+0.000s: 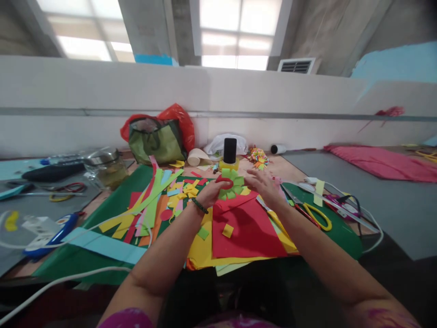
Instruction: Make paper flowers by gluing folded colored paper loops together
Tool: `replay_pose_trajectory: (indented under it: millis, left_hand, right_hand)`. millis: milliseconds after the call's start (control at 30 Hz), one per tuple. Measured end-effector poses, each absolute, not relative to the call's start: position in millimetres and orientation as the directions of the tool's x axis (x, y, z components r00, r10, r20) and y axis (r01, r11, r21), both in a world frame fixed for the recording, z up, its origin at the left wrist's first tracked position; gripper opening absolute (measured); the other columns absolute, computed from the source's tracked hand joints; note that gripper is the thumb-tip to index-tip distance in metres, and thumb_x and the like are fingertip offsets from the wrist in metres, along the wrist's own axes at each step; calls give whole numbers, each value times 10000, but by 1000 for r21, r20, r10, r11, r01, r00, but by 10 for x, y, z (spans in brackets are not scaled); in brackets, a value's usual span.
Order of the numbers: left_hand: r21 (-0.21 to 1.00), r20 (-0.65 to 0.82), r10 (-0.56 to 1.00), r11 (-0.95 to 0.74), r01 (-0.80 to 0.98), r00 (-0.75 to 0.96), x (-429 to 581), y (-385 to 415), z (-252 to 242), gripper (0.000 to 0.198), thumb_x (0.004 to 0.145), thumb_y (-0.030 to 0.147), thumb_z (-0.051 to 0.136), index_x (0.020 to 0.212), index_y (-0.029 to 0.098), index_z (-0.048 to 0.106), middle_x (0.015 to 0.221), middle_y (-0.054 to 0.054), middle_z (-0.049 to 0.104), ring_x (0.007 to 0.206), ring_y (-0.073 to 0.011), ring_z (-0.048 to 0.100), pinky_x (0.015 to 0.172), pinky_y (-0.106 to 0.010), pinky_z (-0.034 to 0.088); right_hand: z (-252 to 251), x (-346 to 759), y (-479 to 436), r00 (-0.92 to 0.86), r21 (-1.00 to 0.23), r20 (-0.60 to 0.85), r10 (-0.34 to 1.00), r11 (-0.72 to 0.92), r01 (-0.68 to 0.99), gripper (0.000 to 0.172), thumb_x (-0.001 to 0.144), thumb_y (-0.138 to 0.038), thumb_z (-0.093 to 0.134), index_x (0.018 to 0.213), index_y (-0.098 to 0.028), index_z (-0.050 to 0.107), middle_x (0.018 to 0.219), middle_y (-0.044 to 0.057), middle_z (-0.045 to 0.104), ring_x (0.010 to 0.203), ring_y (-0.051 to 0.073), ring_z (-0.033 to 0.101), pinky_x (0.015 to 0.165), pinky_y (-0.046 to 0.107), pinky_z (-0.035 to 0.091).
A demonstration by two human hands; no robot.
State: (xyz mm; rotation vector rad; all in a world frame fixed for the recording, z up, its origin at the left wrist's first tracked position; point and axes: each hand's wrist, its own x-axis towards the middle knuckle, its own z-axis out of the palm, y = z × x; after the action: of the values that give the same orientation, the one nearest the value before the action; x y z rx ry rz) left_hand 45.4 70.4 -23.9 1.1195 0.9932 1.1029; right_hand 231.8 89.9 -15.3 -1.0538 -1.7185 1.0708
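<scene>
At frame centre, our left grip (212,192) was clamped on a green paper flower (236,184) and red disc (227,183); our right grip (262,186) stood apart beside them. We seemed mid-assembly, likely needing gentle pressing next.

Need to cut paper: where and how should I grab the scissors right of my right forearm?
Probably by the yellow loop, coming from the near right: the scissors lie with their handle end facing that side, blades pointing away and left.

Lay open over the red paper (251,237) (beneath both hands (212,192) (264,183)); was blocked ahead by the upright phone (230,150), crowded left by paper strips (153,196), right by scissors (304,207).
</scene>
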Motion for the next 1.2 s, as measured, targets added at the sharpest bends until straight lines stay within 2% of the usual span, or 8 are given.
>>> replay_pose_trajectory:
  millis: [100, 200, 367, 600, 767, 967, 1100, 1200]
  left_hand:
    - [969, -61, 990, 90, -230, 131, 490, 712, -245, 220, 761, 297, 679, 921, 147, 676, 868, -64, 739, 820, -175, 700, 756, -275, 554]
    - [961, -76, 992, 100, -257, 101, 468, 722, -246, 219, 744, 281, 694, 920, 151, 679, 861, -58, 737, 789, -164, 695, 712, -255, 551]
    - [965, -112, 993, 117, -234, 35, 324, 757, -246, 221, 691, 204, 709, 909, 171, 693, 909, -37, 734, 708, -107, 650, 570, -181, 479]
    - [988, -40, 999, 36, -151, -23, 269, 779, -239, 380, 623, 255, 778, 991, 190, 709, 962, -30, 728, 843, -162, 663, 608, -206, 480]
    - [992, 24, 998, -30, -122, -50, 306, 784, -260, 256, 575, 170, 738, 830, 150, 727, 799, -10, 726, 751, -154, 636, 606, -215, 479]
    - [986, -46, 999, 42, -164, -20, 318, 824, -322, 212, 535, 190, 736, 735, 129, 702, 678, -4, 680, 555, -97, 565, 507, -197, 418]
    - [981, -79, 997, 82, -177, 22, 327, 837, -344, 265, 503, 194, 774, 750, 125, 706, 706, -24, 689, 587, -114, 597, 560, -222, 460]
    - [977, -92, 994, 100, -188, 51, 347, 835, -353, 307, 484, 187, 794, 775, 128, 713, 720, -22, 695, 591, -115, 597, 567, -224, 460]
  right_hand:
    - [-227, 2153, 972, -404, -939, 151, 902, 258, 227, 537, 736, -307, 647, 1233, -179, 489, 1038, 73, 696, 909, 195, 669, 783, 329, 541]
    - [-254, 2007, 1097, -392, -932, 162, 906, 271, 240, 567, 641, -159, 622, 1192, -192, 490, 955, 30, 706, 801, 174, 672, 695, 287, 544]
    - [-251, 1983, 1269, -413, -922, 159, 897, 284, 261, 635, 612, -110, 529, 1238, -176, 440, 968, 43, 701, 776, 163, 670, 646, 250, 529]
    - [-355, 2019, 1251, -466, -871, 230, 855, 395, 294, 640, 586, -123, 515, 1224, -152, 476, 1037, 68, 677, 812, 165, 647, 661, 246, 513]
    - [-347, 2043, 1221, -448, -853, 233, 863, 402, 333, 619, 593, -157, 534, 1210, -135, 493, 953, 57, 674, 745, 160, 621, 652, 257, 492]
    - [-373, 2066, 1266, -400, -924, 274, 874, 356, 143, 555, 593, -244, 637, 1130, -172, 519, 844, 15, 650, 718, 157, 600, 628, 269, 465]
    - [-342, 2072, 1284, -288, -953, 289, 913, 302, 2, 533, 602, -357, 694, 1072, -183, 513, 688, -36, 610, 616, 132, 550, 576, 263, 409]
    - [-310, 2071, 1275, -253, -961, 271, 929, 274, -23, 505, 588, -336, 700, 1032, -189, 512, 629, -65, 582, 558, 109, 510, 536, 248, 362]
